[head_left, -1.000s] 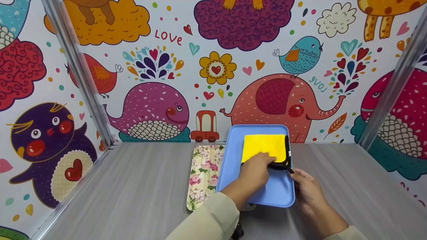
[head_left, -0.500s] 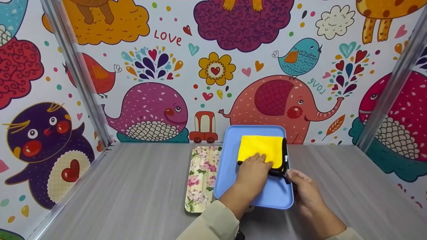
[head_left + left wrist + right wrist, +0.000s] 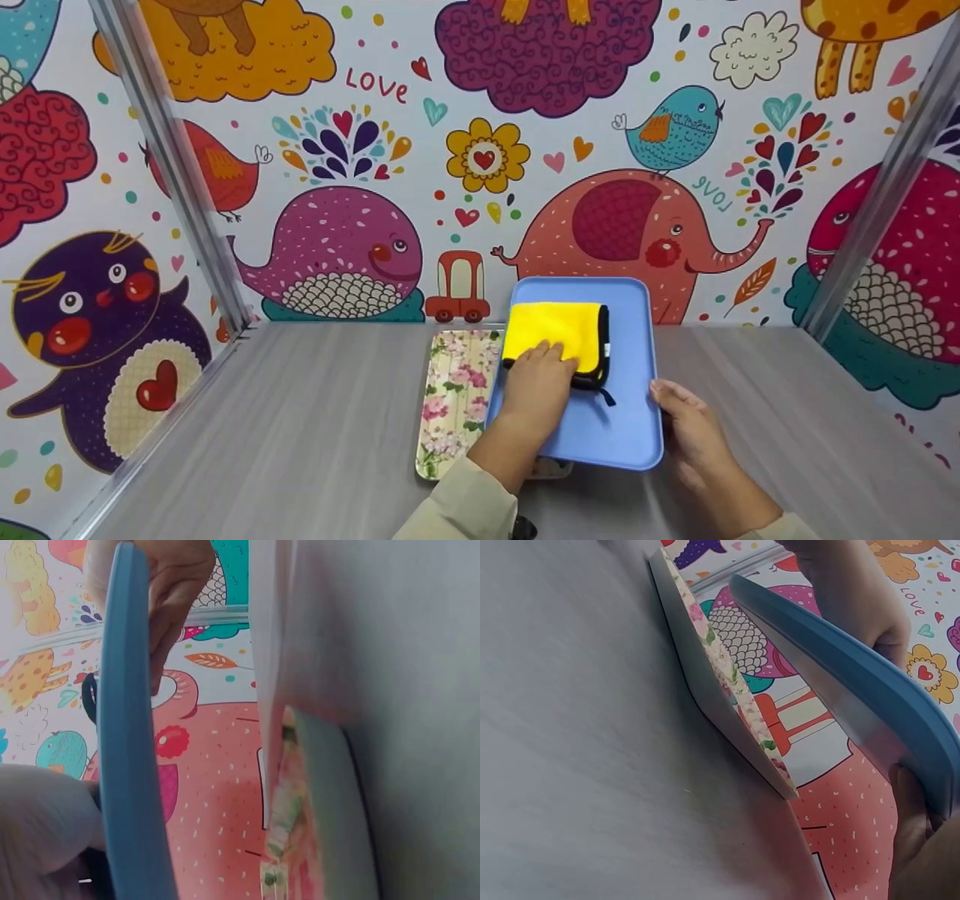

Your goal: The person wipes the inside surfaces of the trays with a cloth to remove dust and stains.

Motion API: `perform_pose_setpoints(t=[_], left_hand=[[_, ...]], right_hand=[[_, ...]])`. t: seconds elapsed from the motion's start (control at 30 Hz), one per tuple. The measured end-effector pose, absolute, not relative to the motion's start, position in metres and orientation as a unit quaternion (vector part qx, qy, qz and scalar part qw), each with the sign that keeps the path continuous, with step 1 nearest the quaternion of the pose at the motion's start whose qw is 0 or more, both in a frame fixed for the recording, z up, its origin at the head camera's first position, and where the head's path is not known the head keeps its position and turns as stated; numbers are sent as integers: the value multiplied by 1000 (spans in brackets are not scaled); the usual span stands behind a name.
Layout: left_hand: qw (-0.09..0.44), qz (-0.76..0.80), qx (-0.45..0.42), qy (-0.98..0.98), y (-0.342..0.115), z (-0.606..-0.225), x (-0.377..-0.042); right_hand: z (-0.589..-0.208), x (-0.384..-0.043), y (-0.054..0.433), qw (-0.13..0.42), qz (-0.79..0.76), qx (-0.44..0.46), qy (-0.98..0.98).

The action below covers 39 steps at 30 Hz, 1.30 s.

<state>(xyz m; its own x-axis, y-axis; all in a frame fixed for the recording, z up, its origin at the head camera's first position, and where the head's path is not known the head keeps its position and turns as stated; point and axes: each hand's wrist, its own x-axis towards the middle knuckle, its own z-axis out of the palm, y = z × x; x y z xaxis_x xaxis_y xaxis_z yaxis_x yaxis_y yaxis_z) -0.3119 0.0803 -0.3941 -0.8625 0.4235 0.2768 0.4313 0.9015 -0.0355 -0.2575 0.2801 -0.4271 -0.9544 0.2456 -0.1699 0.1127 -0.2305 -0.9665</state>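
A blue tray [image 3: 622, 420] is held raised over the table, seen edge-on in both wrist views. My right hand [image 3: 694, 427] grips its right rim, thumb on the upper side and fingers under it. On the tray's left half lies a folded yellow cloth [image 3: 551, 326] with black edging and a small black loop. My left hand [image 3: 536, 390] rests on the near part of the cloth, fingers extended over it. Partly beneath the blue tray, a floral-patterned tray [image 3: 454, 405] sits on the table.
The grey wood-grain table [image 3: 322, 427] meets a back wall [image 3: 480, 217] printed with cartoon animals. Metal posts [image 3: 180, 172] stand at the corners. A small black object [image 3: 523, 528] shows by the left sleeve at the bottom edge.
My left hand has slid the yellow cloth leftward over the blue tray, from its right side to its left. My right hand keeps its grip on the rim.
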Motion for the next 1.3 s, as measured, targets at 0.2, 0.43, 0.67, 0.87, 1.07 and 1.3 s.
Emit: perform_pose_setpoints(t=[0.2, 0.43, 0.67, 0.87, 1.07, 1.3], left_hand=[[139, -20, -208, -968, 74, -394, -313], [126, -81, -199, -969, 72, -399, -310], [85, -162, -180, -967, 73, -398, -307], [73, -195, -184, -960, 77, -401, -303], [89, -208, -202, -953, 81, -402, -296], [75, -209, -212, -952, 88, -399, -287]], right_hand=[[-427, -256, 283, 43, 770, -144, -620], [-428, -255, 283, 55, 773, -138, -617], [-428, -254, 283, 58, 772, -135, -619], [-430, -256, 282, 60, 772, -135, -618], [-430, -255, 280, 60, 771, -140, -618], [-428, -254, 280, 53, 773, -146, -615]])
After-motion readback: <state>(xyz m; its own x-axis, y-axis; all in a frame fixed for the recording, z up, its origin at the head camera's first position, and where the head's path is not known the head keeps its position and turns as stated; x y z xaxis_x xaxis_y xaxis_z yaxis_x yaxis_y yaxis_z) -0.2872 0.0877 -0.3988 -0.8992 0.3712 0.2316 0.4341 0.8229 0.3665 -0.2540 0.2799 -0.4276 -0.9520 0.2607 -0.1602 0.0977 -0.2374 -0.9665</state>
